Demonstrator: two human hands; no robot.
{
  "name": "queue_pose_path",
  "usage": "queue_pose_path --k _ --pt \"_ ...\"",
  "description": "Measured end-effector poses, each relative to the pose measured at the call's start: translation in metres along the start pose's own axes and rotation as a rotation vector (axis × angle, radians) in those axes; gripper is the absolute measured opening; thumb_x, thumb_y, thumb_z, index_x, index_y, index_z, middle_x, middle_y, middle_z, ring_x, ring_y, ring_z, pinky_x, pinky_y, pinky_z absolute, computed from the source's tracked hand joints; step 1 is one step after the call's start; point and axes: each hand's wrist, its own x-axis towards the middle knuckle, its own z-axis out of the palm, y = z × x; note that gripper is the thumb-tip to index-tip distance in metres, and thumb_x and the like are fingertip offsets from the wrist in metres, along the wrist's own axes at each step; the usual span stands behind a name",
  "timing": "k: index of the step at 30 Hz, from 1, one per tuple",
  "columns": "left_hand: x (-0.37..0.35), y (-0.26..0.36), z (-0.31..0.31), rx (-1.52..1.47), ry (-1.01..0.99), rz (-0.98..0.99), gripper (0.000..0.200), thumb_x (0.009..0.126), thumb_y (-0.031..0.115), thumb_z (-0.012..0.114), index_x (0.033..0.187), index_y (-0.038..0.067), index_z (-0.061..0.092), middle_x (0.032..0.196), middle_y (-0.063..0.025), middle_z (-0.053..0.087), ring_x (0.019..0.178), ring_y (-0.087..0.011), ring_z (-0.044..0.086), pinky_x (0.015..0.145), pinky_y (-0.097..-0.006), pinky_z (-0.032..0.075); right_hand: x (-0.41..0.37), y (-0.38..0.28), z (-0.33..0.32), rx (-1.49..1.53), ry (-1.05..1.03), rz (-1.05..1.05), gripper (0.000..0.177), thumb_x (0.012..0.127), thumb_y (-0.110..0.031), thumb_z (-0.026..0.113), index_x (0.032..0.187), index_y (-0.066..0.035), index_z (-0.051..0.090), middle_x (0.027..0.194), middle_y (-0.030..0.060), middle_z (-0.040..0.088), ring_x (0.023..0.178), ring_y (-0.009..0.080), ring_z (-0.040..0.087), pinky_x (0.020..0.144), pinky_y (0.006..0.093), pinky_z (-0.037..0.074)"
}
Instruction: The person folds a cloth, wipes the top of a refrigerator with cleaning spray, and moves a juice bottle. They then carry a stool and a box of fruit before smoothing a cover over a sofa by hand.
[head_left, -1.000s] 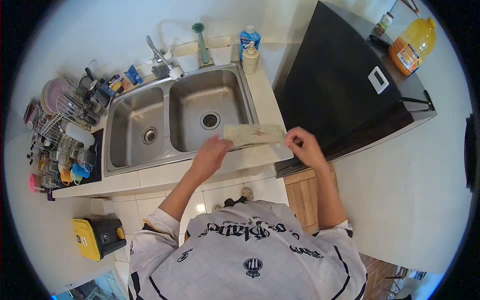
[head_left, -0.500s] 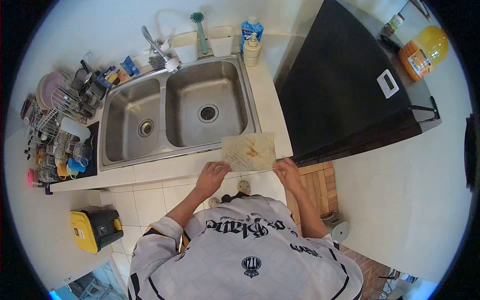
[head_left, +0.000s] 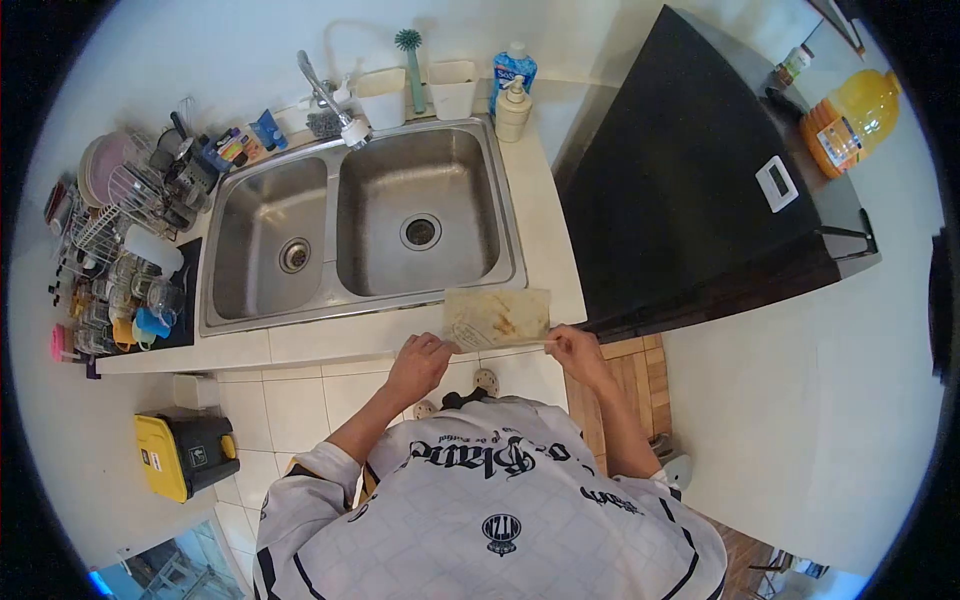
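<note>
Between my hands is a stained beige sheet (head_left: 497,316), rectangular, with brown marks and a faint print near its lower left corner. My left hand (head_left: 420,366) pinches that lower left corner. At the lower right corner, the fingers of my right hand (head_left: 577,355) are closed on the edge. The sheet overlaps the front edge of the counter (head_left: 375,328) in this view, just below the double steel sink (head_left: 420,200). I cannot tell whether it is cloth or paper.
A faucet (head_left: 335,105) rises behind the sink, beside white containers (head_left: 452,92) and a soap pump bottle (head_left: 513,112). Left stands a loaded dish rack (head_left: 130,210). A black fridge (head_left: 690,190) flanks the counter's right side. A yellow-lidded bin (head_left: 185,455) stands on the floor.
The upper edge of the sheet has dropped and the sheet looks flatter and shorter in view. Both hands keep their hold on its corners. The camera view has shifted slightly.
</note>
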Motion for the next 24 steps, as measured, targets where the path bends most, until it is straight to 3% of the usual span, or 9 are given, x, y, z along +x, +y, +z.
queue_pose_path --k 3,6,9,12,16,19,24 --pt "-0.001 0.006 0.0 -0.105 0.065 -0.095 0.02 0.082 0.004 0.058 0.101 0.008 0.061 0.096 -0.0068 0.066 0.09 -0.0266 0.06 0.076 -0.038 0.049 -0.006 -0.009 0.004 0.171 0.082 0.072 0.01 0.082 -0.01 0.065 0.092 -0.007 0.063 0.08 0.0135 0.063 0.074 0.0269 0.062 0.068 0.0358 0.049" --pt "0.001 0.008 0.002 -0.156 0.13 -0.153 0.019 0.082 0.004 0.057 0.1 0.008 0.062 0.1 -0.0057 0.066 0.09 -0.0275 0.061 0.075 -0.0371 0.052 -0.005 -0.022 0.02 -0.03 0.449 -0.408 0.011 0.084 -0.008 0.063 0.095 -0.006 0.063 0.086 0.0153 0.063 0.083 0.0307 0.062 0.073 0.0383 0.049" --pt "0.015 0.008 -0.014 -0.118 0.196 -0.009 0.021 0.081 0.001 0.059 0.1 0.009 0.063 0.102 -0.0066 0.067 0.087 -0.0271 0.061 0.075 -0.0369 0.052 0.0 -0.049 0.01 -0.194 0.454 -0.649 0.011 0.085 -0.006 0.062 0.095 -0.003 0.063 0.093 0.0163 0.062 0.089 0.0351 0.06 0.078 0.0393 0.049" --pt "0.04 0.022 -0.059 -0.14 0.164 0.111 0.021 0.08 -0.001 0.062 0.099 0.009 0.065 0.103 -0.0057 0.067 0.089 -0.0263 0.059 0.08 -0.0359 0.049 -0.005 -0.092 -0.019 -0.014 0.258 -0.692 0.012 0.084 -0.004 0.062 0.095 -0.001 0.062 0.099 0.0152 0.061 0.092 0.0334 0.059 0.081 0.0374 0.049" --pt "0.064 0.058 -0.12 -0.455 0.144 0.095 0.018 0.08 0.0 0.065 0.097 0.008 0.065 0.102 -0.0047 0.066 0.094 -0.0258 0.056 0.085 -0.0354 0.044 -0.008 -0.135 -0.057 0.304 -0.111 -0.694 0.012 0.083 0.0 0.061 0.095 0.0 0.06 0.097 0.0094 0.061 0.087 0.0219 0.059 0.081 0.0314 0.049" --pt "0.08 0.074 -0.151 -0.533 0.154 0.27 0.016 0.082 0.0 0.065 0.097 0.007 0.064 0.101 -0.0078 0.066 0.098 -0.0271 0.056 0.089 -0.0381 0.044 -0.01 -0.151 -0.063 0.541 -0.282 -0.668 0.016 0.084 0.001 0.059 0.099 -0.002 0.057 0.096 0.0061 0.06 0.086 0.0133 0.057 0.079 0.0279 0.048" --pt "0.076 0.095 -0.156 -0.71 0.145 0.121 0.015 0.086 -0.003 0.061 0.099 0.003 0.062 0.113 -0.0144 0.058 0.103 -0.0249 0.057 0.087 -0.0349 0.048 -0.031 -0.183 -0.058 0.834 -0.392 -0.508 0.022 0.088 -0.001 0.058 0.108 -0.004 0.05 0.096 0.0041 0.06 0.086 0.0097 0.057 0.079 0.026 0.047"
